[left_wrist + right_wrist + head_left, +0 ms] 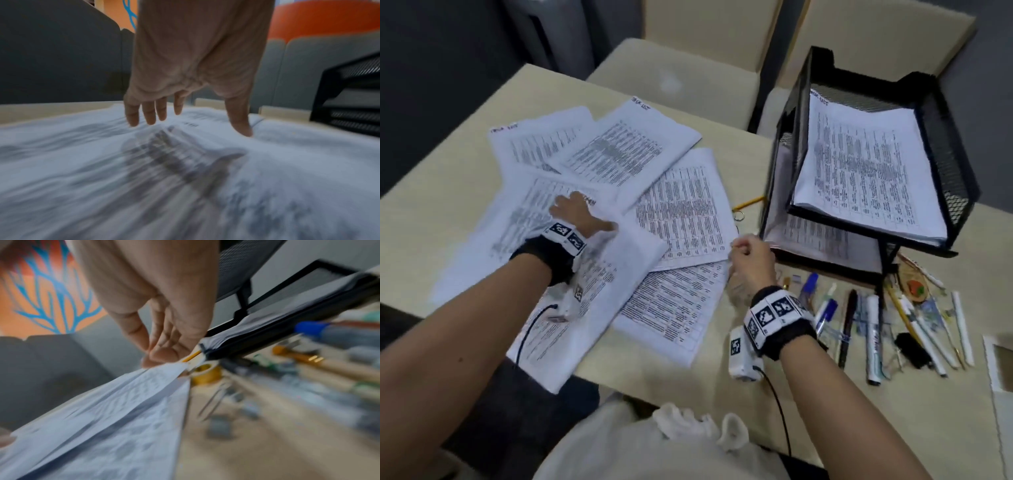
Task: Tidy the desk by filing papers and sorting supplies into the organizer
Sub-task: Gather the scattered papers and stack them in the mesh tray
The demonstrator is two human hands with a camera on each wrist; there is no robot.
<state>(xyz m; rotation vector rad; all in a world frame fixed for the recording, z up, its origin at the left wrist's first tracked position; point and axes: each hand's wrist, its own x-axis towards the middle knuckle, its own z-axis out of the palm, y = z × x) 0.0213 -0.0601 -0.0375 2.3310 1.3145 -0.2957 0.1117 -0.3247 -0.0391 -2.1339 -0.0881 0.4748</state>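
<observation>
Several printed sheets lie fanned across the beige desk. My left hand hovers over the left sheets with fingers straight and spread, the thumb tip touching paper. My right hand pinches the right corner of a sheet beside the black mesh organizer. The organizer's top tray holds a paper stack, and another stack fills the lower tray. Pens and markers lie in front of it.
A yellow pencil and a small metal ring sit left of the organizer. A yellow tape roll and clips show in the right wrist view. Beige chairs stand behind the desk. A white pad lies at the right edge.
</observation>
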